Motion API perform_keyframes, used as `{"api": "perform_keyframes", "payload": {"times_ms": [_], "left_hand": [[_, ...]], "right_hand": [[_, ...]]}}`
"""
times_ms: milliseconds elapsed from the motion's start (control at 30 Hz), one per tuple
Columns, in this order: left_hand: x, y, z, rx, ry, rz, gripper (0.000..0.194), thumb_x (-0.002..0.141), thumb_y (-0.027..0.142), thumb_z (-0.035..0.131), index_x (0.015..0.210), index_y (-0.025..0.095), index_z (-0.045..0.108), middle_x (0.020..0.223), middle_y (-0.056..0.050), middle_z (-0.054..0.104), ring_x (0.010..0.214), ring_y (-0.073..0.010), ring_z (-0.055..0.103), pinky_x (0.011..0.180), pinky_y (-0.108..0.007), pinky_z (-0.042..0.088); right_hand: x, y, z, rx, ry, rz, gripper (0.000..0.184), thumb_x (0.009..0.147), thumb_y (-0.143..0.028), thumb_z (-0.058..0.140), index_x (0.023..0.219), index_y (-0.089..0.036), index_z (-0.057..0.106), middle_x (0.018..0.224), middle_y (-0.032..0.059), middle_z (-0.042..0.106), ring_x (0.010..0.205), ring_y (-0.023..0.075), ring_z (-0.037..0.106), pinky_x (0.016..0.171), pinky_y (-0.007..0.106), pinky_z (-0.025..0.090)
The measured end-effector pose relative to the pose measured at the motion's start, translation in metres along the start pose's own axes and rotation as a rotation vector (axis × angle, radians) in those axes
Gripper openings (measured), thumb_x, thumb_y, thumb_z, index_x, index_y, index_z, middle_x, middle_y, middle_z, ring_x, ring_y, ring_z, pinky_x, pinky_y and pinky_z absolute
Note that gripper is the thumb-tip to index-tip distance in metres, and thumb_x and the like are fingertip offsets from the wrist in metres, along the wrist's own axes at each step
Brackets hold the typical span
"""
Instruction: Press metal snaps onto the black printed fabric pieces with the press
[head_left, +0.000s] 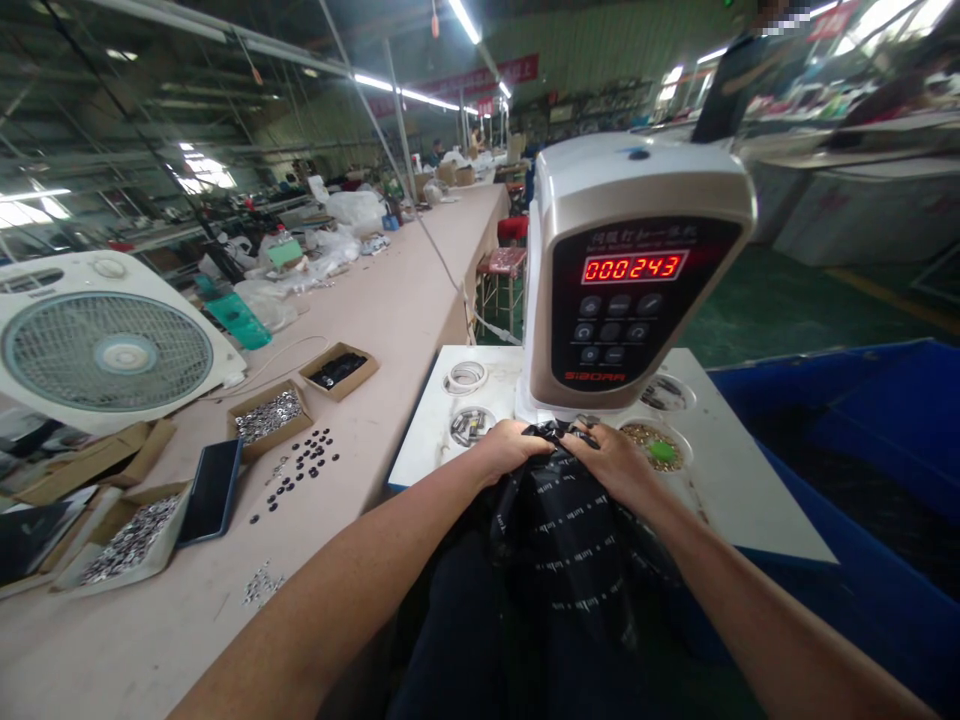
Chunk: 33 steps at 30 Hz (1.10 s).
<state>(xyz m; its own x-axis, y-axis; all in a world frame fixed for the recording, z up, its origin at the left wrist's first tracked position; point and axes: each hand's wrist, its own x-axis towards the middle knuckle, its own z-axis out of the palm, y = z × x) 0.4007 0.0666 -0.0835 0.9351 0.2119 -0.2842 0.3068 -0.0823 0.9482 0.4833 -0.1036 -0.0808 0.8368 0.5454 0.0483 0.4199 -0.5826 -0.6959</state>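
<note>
Black fabric printed with rows of small white lettering (574,530) hangs down over my lap from both hands. My left hand (510,447) pinches its gathered upper edge on the left. On the right, my right hand (606,455) grips the same edge, thumb on top. Both hands are close together at the foot of a white and gold button-fastening machine (645,290), whose red display reads 000243. The machine's lower working part is hidden behind the hands and fabric. Round wells in the white machine table (420,440) hold small metal parts.
Left of me, a long table (330,560) carries a white fan (120,345), a phone (211,490), a box of silver fasteners (270,415), a box of black parts (341,368) and scattered black caps (307,455). A blue fabric bin (885,400) stands right. A person (731,85) is behind the machine.
</note>
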Motion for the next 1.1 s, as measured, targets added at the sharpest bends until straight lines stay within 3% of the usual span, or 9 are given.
{"api": "perform_keyframes", "payload": {"times_ms": [200, 633, 800, 1100], "left_hand": [[0.0, 0.007, 0.002, 0.018, 0.033, -0.008, 0.016, 0.068, 0.028, 0.072, 0.07, 0.013, 0.067, 0.07, -0.001, 0.064, 0.069, -0.0154, 0.055, 0.067, -0.027, 0.041], [-0.002, 0.003, -0.001, 0.02, 0.036, -0.036, 0.022, 0.072, 0.031, 0.076, 0.077, 0.012, 0.066, 0.072, -0.002, 0.065, 0.068, -0.0149, 0.057, 0.069, -0.027, 0.043], [-0.005, -0.009, -0.003, 0.095, 0.133, 0.02, 0.034, 0.074, 0.037, 0.079, 0.095, 0.014, 0.065, 0.081, 0.0, 0.067, 0.074, -0.014, 0.058, 0.068, -0.024, 0.042], [-0.002, -0.014, 0.0, 0.368, 0.303, 0.132, 0.019, 0.087, 0.037, 0.068, 0.086, 0.018, 0.066, 0.084, -0.001, 0.068, 0.083, -0.017, 0.059, 0.077, -0.027, 0.042]], "right_hand": [[0.003, -0.001, -0.001, -0.011, 0.002, 0.015, 0.027, 0.087, -0.045, 0.058, 0.081, -0.02, 0.068, 0.08, 0.0046, 0.072, 0.082, 0.0268, 0.067, 0.07, 0.031, 0.045], [0.006, 0.018, 0.012, -0.029, -0.016, -0.051, 0.033, 0.093, -0.045, 0.057, 0.103, -0.019, 0.073, 0.101, 0.0092, 0.076, 0.101, 0.0292, 0.068, 0.084, 0.034, 0.05], [0.003, 0.021, 0.015, -0.112, 0.009, -0.082, 0.034, 0.097, -0.044, 0.053, 0.111, -0.019, 0.071, 0.108, 0.0116, 0.076, 0.103, 0.0302, 0.068, 0.085, 0.035, 0.049], [-0.004, 0.017, 0.019, -0.324, 0.011, -0.15, 0.032, 0.102, -0.031, 0.044, 0.121, -0.022, 0.068, 0.124, 0.0115, 0.073, 0.096, 0.0302, 0.071, 0.077, 0.034, 0.046]]}}
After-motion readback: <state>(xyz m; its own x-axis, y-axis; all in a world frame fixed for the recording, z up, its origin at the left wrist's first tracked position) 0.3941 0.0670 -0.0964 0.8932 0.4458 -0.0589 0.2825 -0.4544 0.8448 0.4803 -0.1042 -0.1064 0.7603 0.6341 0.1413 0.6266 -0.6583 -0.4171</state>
